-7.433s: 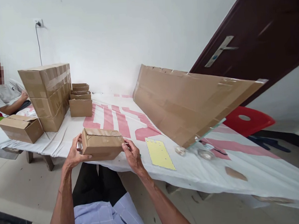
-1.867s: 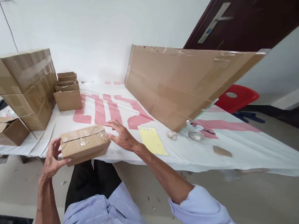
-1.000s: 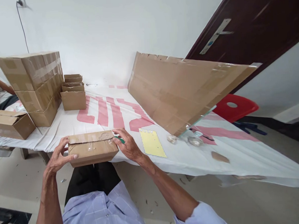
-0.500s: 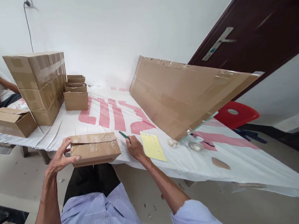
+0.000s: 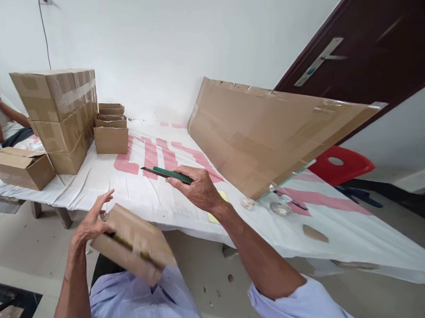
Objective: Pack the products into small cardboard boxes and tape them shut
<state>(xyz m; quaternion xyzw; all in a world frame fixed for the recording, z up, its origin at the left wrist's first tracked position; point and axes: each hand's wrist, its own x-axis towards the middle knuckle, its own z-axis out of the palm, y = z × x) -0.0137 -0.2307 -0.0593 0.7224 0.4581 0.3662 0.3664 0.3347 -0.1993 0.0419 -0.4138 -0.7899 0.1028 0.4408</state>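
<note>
Off the counter [image 5: 102,182] now, tilted over the lap: small box [image 5: 134,243], clasped in left hand [image 5: 90,225] fingers. Raised from counter level: green knife [image 5: 168,173], pinched by right hand [image 5: 200,189] fingers.

A makeshift packing room; stacked cardboard boxes [image 5: 64,117] sit on a cloth-covered worktop [image 5: 102,182]; bare white wall [image 5: 162,47]; dark door [image 5: 378,43].

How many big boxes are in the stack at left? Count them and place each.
3: the top box, the middle box under it, and the bottom box on the table. Others may be hidden behind the stack.
</note>
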